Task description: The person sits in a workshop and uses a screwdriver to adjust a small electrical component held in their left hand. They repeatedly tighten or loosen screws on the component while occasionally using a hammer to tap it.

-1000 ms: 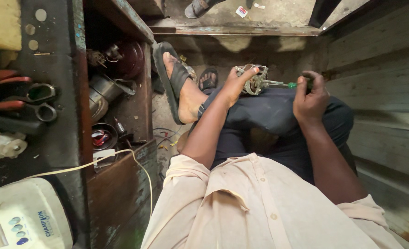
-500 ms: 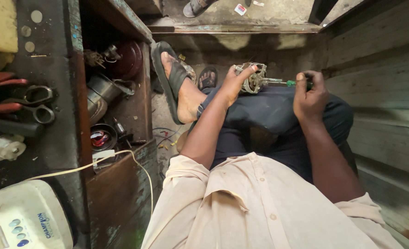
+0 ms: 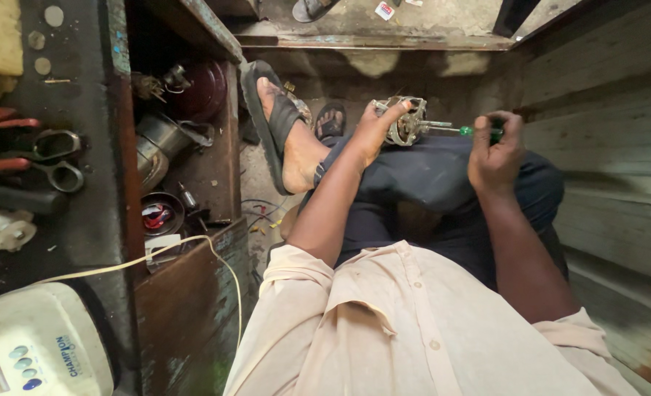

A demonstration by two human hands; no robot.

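Only spot two: small red-white packet [image 3: 385,9] on ground, top centre of frame. White appliance [image 3: 35,345] bottom left, blue label plus blue oval buttons. No screens.

We wore a cream short-sleeved shirt [image 3: 413,330] with small buttons down its front, the sleeves rolled above our elbows. Below the shirt were dark navy trousers [image 3: 428,176], and beyond them a dark rubber sandal [image 3: 270,110].
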